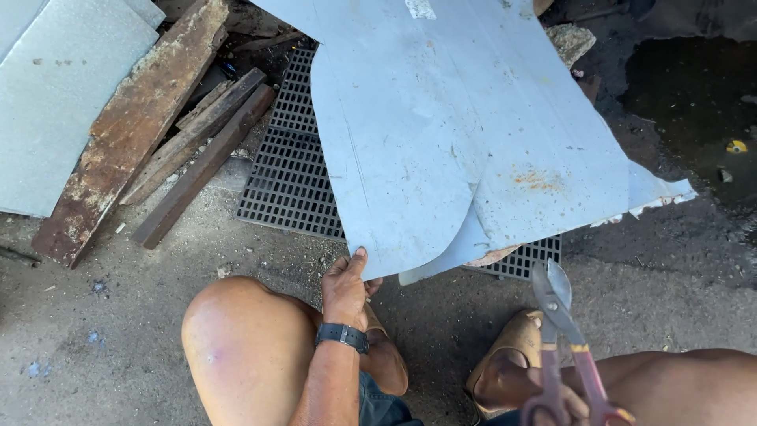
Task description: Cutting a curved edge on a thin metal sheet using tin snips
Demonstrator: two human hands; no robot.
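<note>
A large pale grey metal sheet (441, 118) lies tilted over a black floor grate (288, 170). It has a curved cut running up from its near edge and rust spots on the right. My left hand (347, 288), with a dark watch at the wrist, pinches the sheet's near corner between thumb and fingers. My right hand (564, 404) shows only partly at the bottom edge and grips the red handles of tin snips (556, 304). The snips point up toward the sheet's near edge, their blades slightly apart and clear of the metal.
Rusty steel bars and wooden strips (158, 134) lie at the left beside another grey sheet (55, 95). A dark wet patch (694, 95) covers the ground at the upper right. My bare knees and a tan sandal (512, 355) are at the bottom, on dusty concrete.
</note>
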